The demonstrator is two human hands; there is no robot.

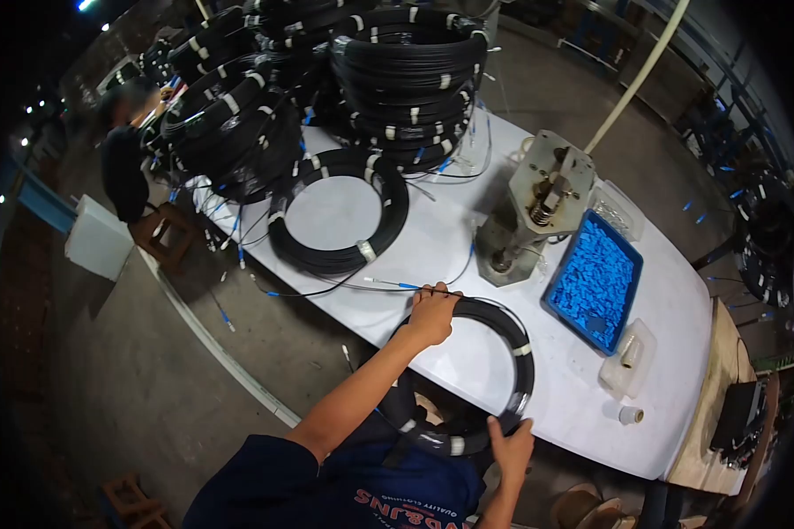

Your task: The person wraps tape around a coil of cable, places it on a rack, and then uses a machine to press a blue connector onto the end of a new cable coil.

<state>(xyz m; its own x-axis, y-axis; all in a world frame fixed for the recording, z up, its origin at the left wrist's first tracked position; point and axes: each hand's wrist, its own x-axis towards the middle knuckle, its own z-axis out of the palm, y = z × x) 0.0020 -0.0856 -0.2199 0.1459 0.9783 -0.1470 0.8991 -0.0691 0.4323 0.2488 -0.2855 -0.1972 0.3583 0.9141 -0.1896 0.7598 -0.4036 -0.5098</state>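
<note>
A black cable coil (pixel 522 353), bound with white and clear tape bands, rests partly on the white table and overhangs its near edge toward my body. My left hand (pixel 434 315) is wrapped round the coil's far-left side, where a cable end with a blue sleeve (pixel 408 286) and pale tip sticks out to the left. My right hand (pixel 512 447) grips the coil's near-right side, its thumb on top. Past my left hand, another black coil (pixel 388 207) lies flat on the table.
Tall stacks of black coils (pixel 410 75) stand at the back. A metal press-like device (pixel 538 189) is fixed mid-table. Beside it sit a blue tray (pixel 551 300) of small blue pieces, a clear box (pixel 617 379) and a small spool (pixel 631 414). Another person (pixel 125 163) is at far left.
</note>
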